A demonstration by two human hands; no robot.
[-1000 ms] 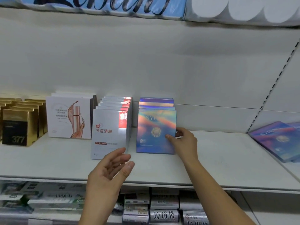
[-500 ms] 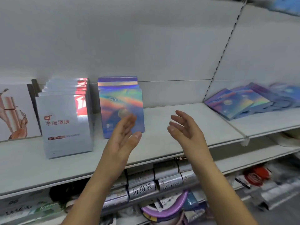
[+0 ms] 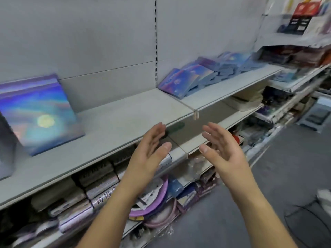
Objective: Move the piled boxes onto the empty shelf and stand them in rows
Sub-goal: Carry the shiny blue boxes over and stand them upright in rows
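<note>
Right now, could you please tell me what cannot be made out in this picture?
Head view, piled boxes: motion blur smears them, so their count and print cannot be told.
Head view, front standing box: it hides how many stand behind it.
Head view, grey box: cut off by the left edge.
Head view, lower-shelf packets: lettering blurred, some covered by the left forearm.
</note>
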